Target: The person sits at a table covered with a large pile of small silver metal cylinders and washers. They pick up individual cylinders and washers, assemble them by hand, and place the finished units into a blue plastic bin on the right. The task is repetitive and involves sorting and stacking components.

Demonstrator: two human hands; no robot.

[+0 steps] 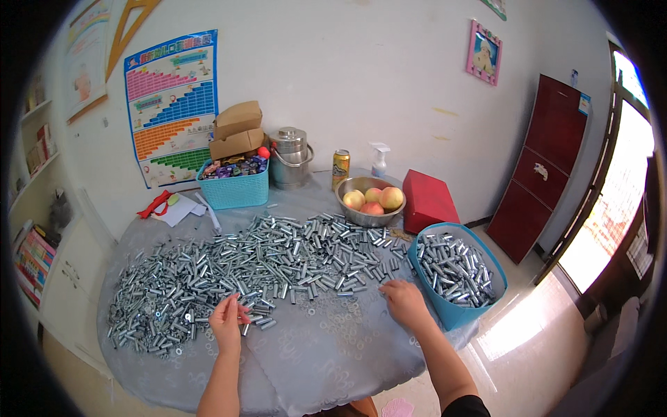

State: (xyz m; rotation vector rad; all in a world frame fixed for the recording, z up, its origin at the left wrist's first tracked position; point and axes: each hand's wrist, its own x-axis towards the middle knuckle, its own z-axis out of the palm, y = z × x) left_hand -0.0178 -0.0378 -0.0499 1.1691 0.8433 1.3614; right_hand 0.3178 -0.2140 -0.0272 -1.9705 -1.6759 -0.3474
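Far left, at nine o'clock, shelves of books hug the wall, with a colourful chart poster above at eleven. The round table, under a grey patterned cloth, fills the middle of the view. Its back edge carries red scissors on paper, then a teal basket of wrapped sweets under two cardboard boxes, a steel pot, a drink can and a spray bottle.

Across the cloth runs a wide heap of silvery metal sleeves, from nine o'clock toward centre. The left hand sits at the heap's near edge, fingers curled and pinching one sleeve. Loose washers lie between the hands. The right hand, at five o'clock, rests palm down on the cloth, fingers spread over small pieces; whether it holds any I cannot tell.

Further right: a steel bowl of peaches, a red box, and a blue tub of sleeves just beside the right hand. At three o'clock, a dark red cabinet and a bright doorway.
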